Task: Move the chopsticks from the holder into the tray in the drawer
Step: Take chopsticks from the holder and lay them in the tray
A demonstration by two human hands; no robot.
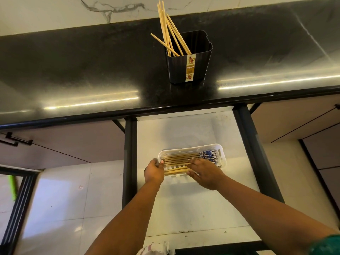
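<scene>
Both hands are down in the open drawer [184, 129] at the white tray [219, 150] — the left hand [154, 173] grips its left end, the right hand [206, 174] lies flat, fingers spread, over the chopsticks in the tray [181, 158]. More chopsticks [170, 34] stand in the black holder [190, 59] on the countertop [82, 70].

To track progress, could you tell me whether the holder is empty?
Not empty: several chopsticks stand in the holder.
</scene>
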